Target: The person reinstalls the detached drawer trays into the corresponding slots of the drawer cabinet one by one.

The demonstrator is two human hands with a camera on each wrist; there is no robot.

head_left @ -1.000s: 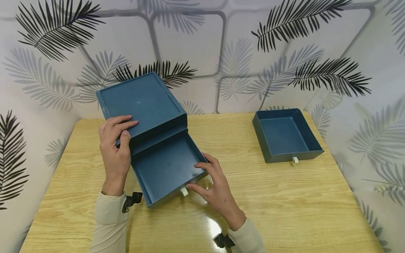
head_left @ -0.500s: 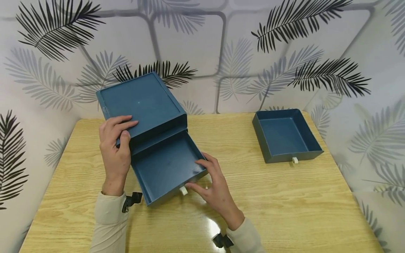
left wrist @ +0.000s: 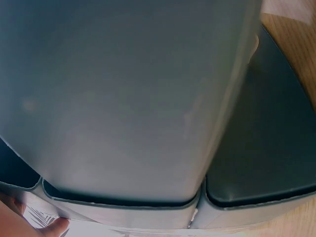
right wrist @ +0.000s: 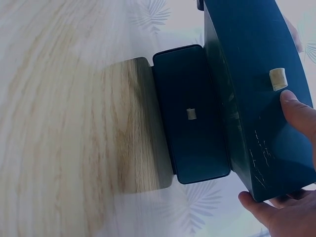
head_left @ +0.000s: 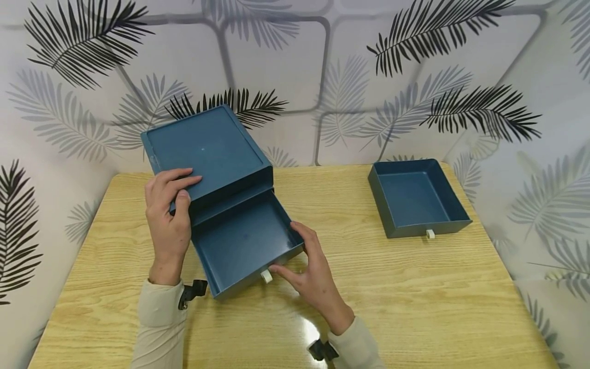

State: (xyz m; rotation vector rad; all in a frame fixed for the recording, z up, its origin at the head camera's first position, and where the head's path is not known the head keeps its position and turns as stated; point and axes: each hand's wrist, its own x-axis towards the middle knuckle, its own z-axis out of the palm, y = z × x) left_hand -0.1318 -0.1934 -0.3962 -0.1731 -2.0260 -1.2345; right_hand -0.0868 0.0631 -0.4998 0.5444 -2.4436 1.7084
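In the head view a blue drawer cabinet [head_left: 205, 151] stands at the back left, turned at an angle. One blue drawer [head_left: 241, 241] projects far out of its front, its inside bare and a small pale pull tab [head_left: 267, 276] on its face. My left hand [head_left: 168, 220] grips the cabinet's front left corner, fingers over the top. With my right hand [head_left: 315, 279] I hold the drawer's front right corner. In the right wrist view the thumb [right wrist: 298, 113] presses the front beside the tab, fingers at the lower corner. Below it shows another drawer front [right wrist: 191, 143], flush in the cabinet.
A separate blue drawer [head_left: 428, 225] with a pale tab sits at the right rear of the wooden table [head_left: 438, 302]. A leaf-patterned backdrop [head_left: 350, 77] rises right behind the table and along both sides.
The projecting drawer has slid slightly back toward the cabinet. My right index finger has shifted from inside the drawer to its right rim. The left hand and cabinet stay put.
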